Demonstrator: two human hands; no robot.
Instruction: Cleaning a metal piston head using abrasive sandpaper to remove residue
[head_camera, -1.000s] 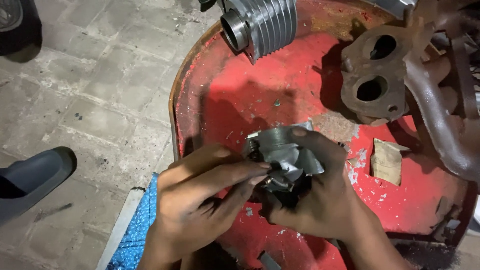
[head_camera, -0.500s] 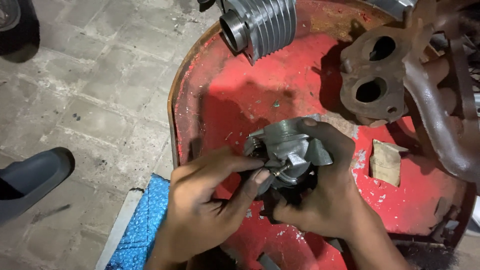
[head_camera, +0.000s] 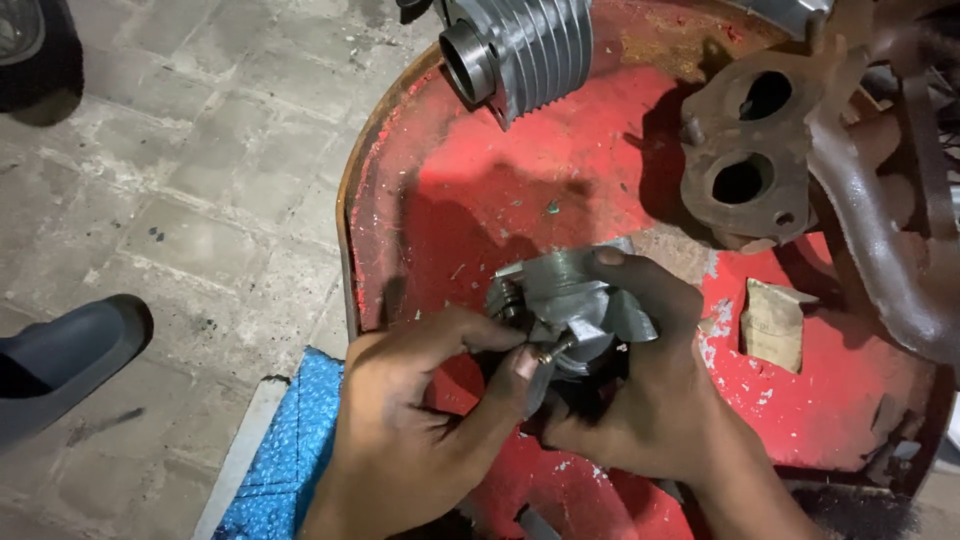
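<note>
My right hand (head_camera: 640, 400) grips a small grey metal engine part (head_camera: 565, 300) from below and the right, with one finger curled over its top. My left hand (head_camera: 420, 420) reaches in from the left. Its thumb and forefinger pinch a small brass-coloured pin or screw (head_camera: 548, 350) at the front of that part. Both hands hover just above the round red metal drum top (head_camera: 560, 180). The underside of the part is hidden by my fingers.
A finned grey engine cylinder (head_camera: 520, 45) lies at the drum's far edge. A rusty flange with two holes and a pipe (head_camera: 760, 160) sits at the right. A torn paper scrap (head_camera: 772, 322) lies near my right hand. A blue mat (head_camera: 290, 450) and a dark shoe (head_camera: 60, 360) are on the paved floor.
The grey part has been turned in my right hand. My left hand shifted from covering it to pinching the small pin at its front.
</note>
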